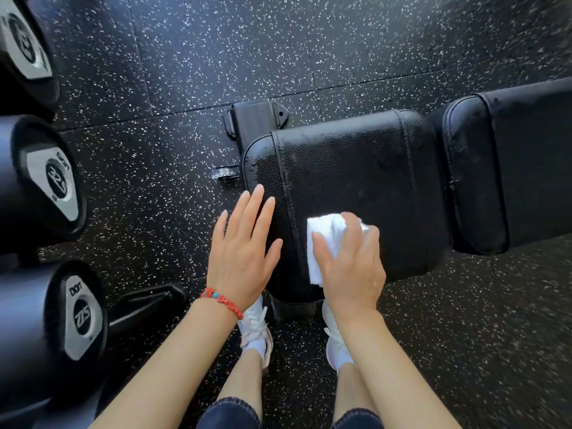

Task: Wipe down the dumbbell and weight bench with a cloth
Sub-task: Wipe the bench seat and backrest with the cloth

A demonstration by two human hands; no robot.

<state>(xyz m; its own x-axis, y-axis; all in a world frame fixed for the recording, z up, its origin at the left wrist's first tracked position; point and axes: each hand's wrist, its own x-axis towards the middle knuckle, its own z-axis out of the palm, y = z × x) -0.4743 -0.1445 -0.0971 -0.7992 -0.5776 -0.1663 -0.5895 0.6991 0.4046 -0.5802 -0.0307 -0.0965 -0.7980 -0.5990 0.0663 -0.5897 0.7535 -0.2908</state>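
Cloth (322, 243) under curled right hand (349, 267), bench (356, 168)

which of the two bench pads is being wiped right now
The seat pad nearer the person: the right hand presses the white cloth on it. The back pad further right is untouched.

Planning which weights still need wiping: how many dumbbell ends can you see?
3, all along the left edge: top dumbbell end, middle dumbbell end, bottom dumbbell end. More may lie beyond the frame.
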